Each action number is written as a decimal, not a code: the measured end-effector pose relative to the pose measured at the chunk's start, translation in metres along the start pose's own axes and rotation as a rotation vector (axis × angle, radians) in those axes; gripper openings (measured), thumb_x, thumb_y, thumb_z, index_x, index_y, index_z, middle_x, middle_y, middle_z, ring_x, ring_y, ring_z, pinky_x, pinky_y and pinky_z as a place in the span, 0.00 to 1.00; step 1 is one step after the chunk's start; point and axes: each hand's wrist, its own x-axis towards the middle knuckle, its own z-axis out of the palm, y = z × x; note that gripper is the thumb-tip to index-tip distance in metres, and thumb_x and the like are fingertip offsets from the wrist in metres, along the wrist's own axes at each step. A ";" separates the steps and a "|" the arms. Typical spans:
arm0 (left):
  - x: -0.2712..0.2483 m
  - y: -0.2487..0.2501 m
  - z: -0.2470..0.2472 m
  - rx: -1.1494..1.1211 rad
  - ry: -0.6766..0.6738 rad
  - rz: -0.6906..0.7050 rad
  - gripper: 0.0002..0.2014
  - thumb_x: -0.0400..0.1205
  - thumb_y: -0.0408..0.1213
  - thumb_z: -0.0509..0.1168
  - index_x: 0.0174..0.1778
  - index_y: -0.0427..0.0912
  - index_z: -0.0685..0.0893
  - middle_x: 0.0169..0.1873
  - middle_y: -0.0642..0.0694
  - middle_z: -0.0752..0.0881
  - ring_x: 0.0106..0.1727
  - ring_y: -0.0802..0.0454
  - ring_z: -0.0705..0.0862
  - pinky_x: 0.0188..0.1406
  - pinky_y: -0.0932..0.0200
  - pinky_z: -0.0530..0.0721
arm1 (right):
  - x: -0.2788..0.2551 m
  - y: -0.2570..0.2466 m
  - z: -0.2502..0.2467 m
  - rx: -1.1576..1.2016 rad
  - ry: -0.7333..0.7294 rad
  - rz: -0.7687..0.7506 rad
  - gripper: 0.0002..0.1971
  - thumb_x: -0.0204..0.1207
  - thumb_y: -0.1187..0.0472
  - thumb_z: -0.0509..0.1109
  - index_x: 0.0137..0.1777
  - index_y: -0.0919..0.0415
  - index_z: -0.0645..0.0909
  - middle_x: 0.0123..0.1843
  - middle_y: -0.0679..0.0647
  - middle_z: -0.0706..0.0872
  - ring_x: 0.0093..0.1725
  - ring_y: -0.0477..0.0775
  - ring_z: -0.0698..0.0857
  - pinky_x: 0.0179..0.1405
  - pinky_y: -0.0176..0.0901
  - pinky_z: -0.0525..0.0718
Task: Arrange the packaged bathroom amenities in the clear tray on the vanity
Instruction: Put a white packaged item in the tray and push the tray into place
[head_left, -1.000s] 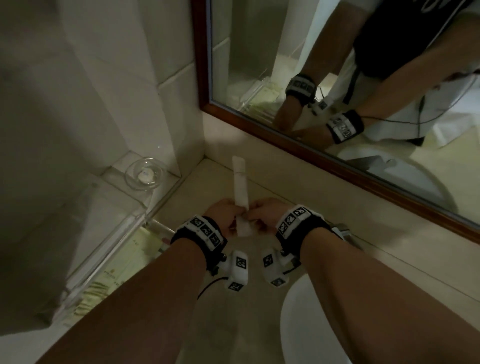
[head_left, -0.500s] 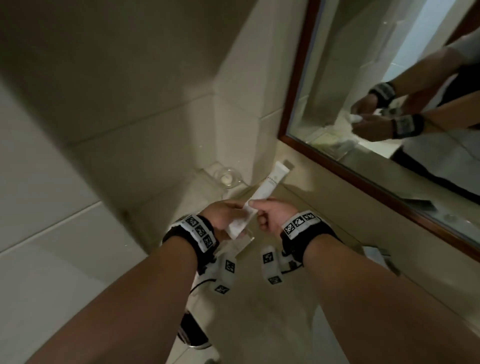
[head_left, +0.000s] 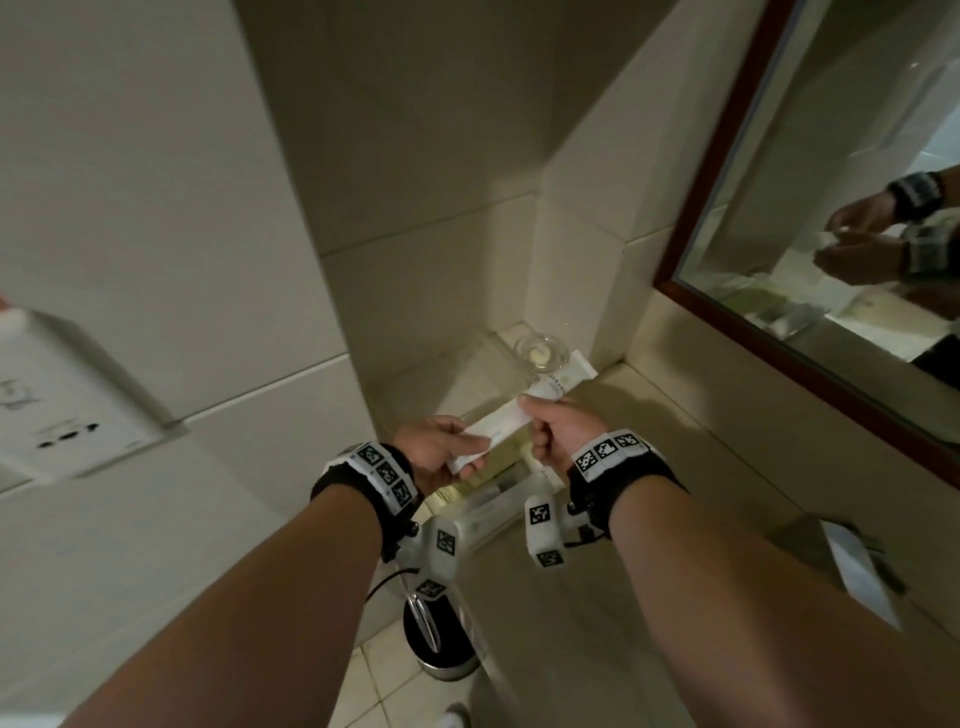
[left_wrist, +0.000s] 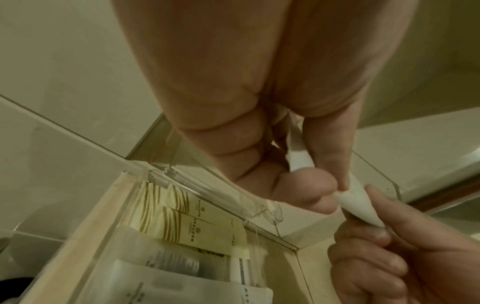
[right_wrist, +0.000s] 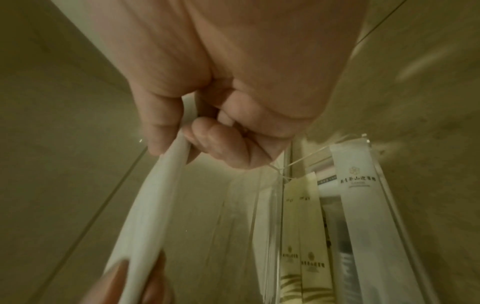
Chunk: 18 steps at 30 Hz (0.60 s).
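Observation:
Both hands hold one long white amenity packet (head_left: 501, 421) slantwise just above the clear tray (head_left: 491, 519). My left hand (head_left: 467, 449) pinches its near end and my right hand (head_left: 530, 410) pinches it near the middle, so its printed far end sticks out past my fingers. In the left wrist view, thumb and fingers pinch the packet (left_wrist: 358, 199) over the tray's rim (left_wrist: 207, 193). Yellow-striped packets (left_wrist: 194, 222) and clear-wrapped ones (left_wrist: 155, 267) lie inside. In the right wrist view, the packet (right_wrist: 148, 216) runs down to my left fingertips, beside the tray wall (right_wrist: 270, 205).
A small glass dish (head_left: 540, 351) sits in the corner behind the tray. The wood-framed mirror (head_left: 727, 218) runs along the right, over the vanity top (head_left: 675, 467). A white wall unit (head_left: 67, 395) hangs at the left. A bin (head_left: 441, 639) stands on the floor below.
The packet has tipped from upright to slanting right, and my hands have spread along it. My head has turned left and up, bringing the wall unit and bin into view.

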 end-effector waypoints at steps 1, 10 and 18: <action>0.000 -0.001 -0.002 -0.006 -0.006 -0.010 0.10 0.74 0.21 0.75 0.44 0.34 0.81 0.30 0.36 0.84 0.26 0.47 0.80 0.20 0.64 0.81 | 0.001 -0.002 -0.003 0.014 0.018 0.005 0.12 0.70 0.56 0.81 0.40 0.58 0.80 0.26 0.48 0.74 0.22 0.46 0.72 0.19 0.39 0.71; 0.011 -0.011 -0.006 -0.034 0.015 -0.059 0.12 0.74 0.20 0.74 0.40 0.39 0.79 0.32 0.37 0.85 0.27 0.48 0.82 0.18 0.66 0.79 | 0.019 -0.012 -0.026 0.077 0.172 0.045 0.10 0.72 0.56 0.80 0.37 0.59 0.83 0.25 0.48 0.75 0.21 0.45 0.71 0.17 0.37 0.71; 0.025 -0.031 -0.024 0.003 0.027 -0.200 0.05 0.77 0.30 0.76 0.42 0.36 0.86 0.30 0.41 0.87 0.28 0.51 0.88 0.21 0.63 0.85 | 0.041 0.001 -0.042 -0.119 0.317 0.007 0.07 0.80 0.57 0.73 0.46 0.62 0.86 0.23 0.51 0.78 0.19 0.48 0.73 0.20 0.39 0.74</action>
